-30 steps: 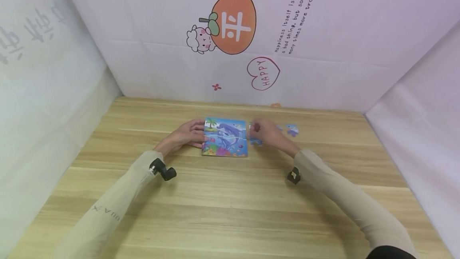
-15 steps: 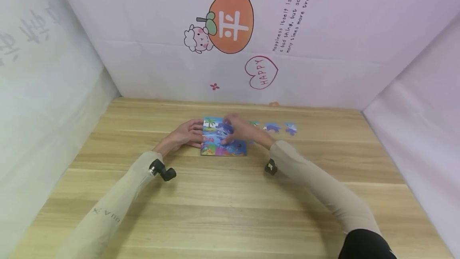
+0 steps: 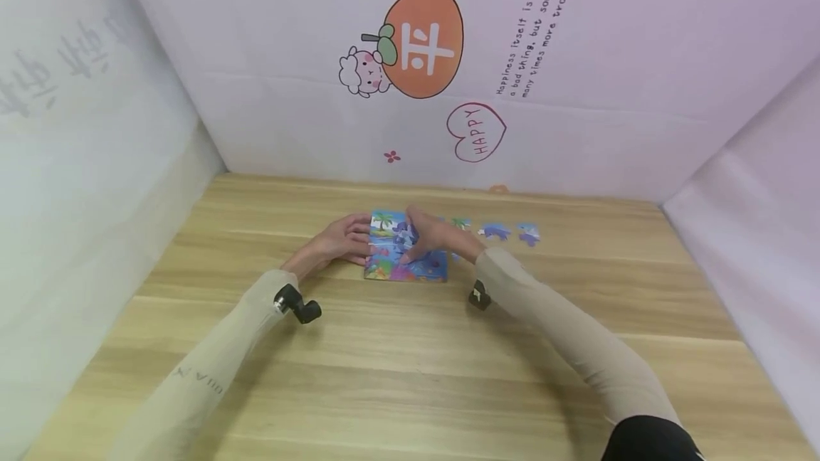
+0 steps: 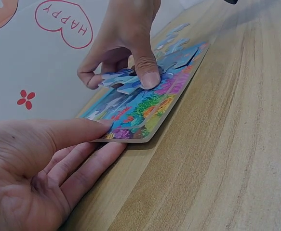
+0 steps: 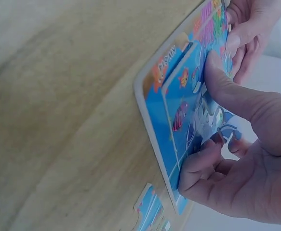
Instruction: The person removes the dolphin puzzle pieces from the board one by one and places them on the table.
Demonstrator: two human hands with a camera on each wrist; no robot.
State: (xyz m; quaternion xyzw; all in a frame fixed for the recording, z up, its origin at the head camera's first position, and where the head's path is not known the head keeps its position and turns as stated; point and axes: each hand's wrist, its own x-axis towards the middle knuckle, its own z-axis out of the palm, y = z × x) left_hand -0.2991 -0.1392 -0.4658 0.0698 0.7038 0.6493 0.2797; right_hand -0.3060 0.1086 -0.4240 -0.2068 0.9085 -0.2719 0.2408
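Note:
A jigsaw puzzle board (image 3: 406,273) with a sea scene lies on the table. Its left edge is pinched by my left hand (image 3: 339,239), with the thumb on top and fingers beneath in the left wrist view. Over the middle of the board is my right hand (image 3: 434,233). Between its thumb and curled fingers it grips joined blue puzzle pieces (image 4: 130,86), partly raised from the board. The right hand hides part of the picture in the head view. Near the board's right edge, the right wrist view shows a loose puzzle piece (image 5: 150,209).
Several loose pieces lie right of the board, among them a dolphin piece (image 3: 495,231) and a blue piece (image 3: 528,234). The wooden table (image 3: 397,368) meets a printed white backdrop (image 3: 288,119) behind the board. Black wrist cameras sit on both sleeves.
My right hand has moved left from the loose pieces beside the board onto the board's middle, where it grips pieces. My left hand has kept its hold on the edge.

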